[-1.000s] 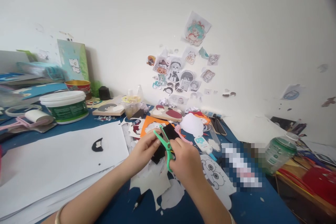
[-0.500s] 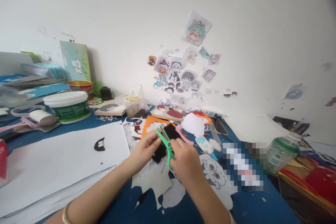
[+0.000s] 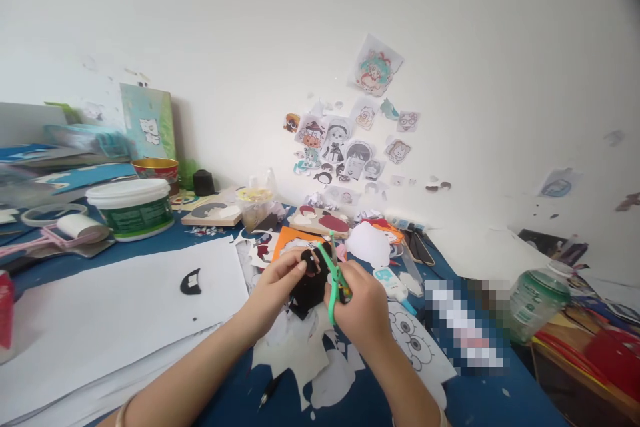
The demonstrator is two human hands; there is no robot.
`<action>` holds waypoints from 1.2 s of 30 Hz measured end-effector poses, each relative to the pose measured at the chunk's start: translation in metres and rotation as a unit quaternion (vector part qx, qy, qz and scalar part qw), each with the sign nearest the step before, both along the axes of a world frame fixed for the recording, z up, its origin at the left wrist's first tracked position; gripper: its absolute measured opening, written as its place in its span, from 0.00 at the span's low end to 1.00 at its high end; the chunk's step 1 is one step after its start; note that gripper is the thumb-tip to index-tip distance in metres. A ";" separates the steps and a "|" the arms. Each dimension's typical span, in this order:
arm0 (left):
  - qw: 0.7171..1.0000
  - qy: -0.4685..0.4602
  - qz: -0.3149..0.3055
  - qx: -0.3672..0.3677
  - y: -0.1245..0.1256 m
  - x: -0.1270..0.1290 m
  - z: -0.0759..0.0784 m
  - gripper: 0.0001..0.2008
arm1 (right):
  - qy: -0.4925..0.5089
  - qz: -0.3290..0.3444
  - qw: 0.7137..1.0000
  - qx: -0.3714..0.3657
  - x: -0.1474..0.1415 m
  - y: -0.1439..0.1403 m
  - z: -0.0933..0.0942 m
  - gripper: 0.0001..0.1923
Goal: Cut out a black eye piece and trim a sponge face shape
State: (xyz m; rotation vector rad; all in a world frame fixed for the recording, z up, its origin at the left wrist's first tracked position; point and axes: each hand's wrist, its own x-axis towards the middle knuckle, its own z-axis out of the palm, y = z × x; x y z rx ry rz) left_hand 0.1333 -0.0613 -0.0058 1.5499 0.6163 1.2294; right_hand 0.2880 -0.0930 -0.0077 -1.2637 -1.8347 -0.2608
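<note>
Green scissors sit in the right hand's grasp, blades pointing away from the body, while the left hand pinches a small black piece at thumb and fingers, a grip suited to steadying it (blade contact is too blurred to judge). Between the hands, a larger black sheet shows above paper scraps that crowd the desk.
</note>
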 end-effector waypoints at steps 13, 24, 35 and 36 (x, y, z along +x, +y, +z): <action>0.997 -0.030 -0.067 0.001 -0.006 0.003 0.000 0.08 | -0.047 -0.023 0.998 -0.018 -0.007 -0.005 -0.001 0.08; 0.972 0.120 0.071 0.191 -0.004 -0.004 0.004 0.11 | -0.033 -0.057 0.996 -0.061 -0.007 -0.005 -0.001 0.07; 0.991 0.078 0.060 0.096 -0.005 -0.005 0.009 0.12 | 0.041 -0.043 0.997 -0.047 0.002 0.000 0.001 0.11; 0.992 0.072 0.063 0.084 -0.005 -0.004 0.009 0.12 | 0.045 -0.035 0.997 -0.042 0.004 0.001 0.001 0.12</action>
